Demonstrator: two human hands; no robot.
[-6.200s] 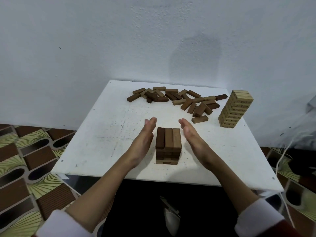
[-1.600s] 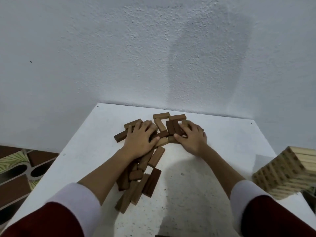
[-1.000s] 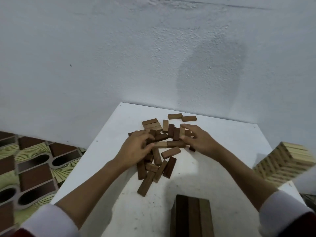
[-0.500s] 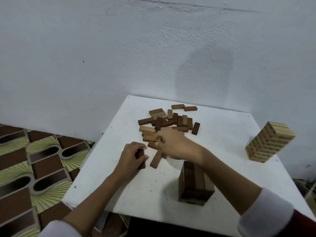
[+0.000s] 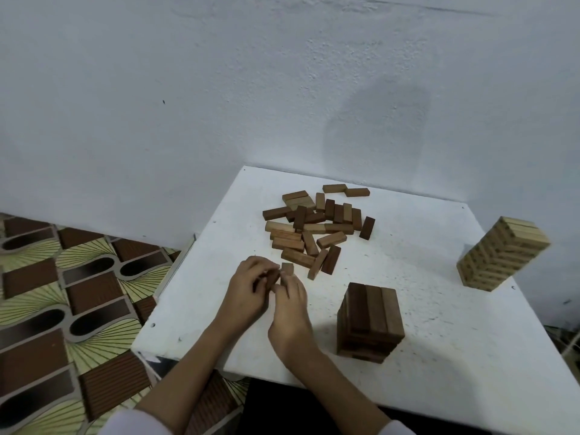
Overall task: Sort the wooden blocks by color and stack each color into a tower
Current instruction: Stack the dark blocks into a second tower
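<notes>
two blocks (image 5: 276, 276) upright between hands (image 5: 266, 296)

Home room, likely: patterned floor tiles (image 5: 62, 309), plain white plastered wall (image 5: 188, 89), small scuffed white table (image 5: 439, 340).

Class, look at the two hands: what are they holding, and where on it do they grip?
Both the left hand and right hand hold brown blocks together near their lower ends; the count is unclear.
</notes>
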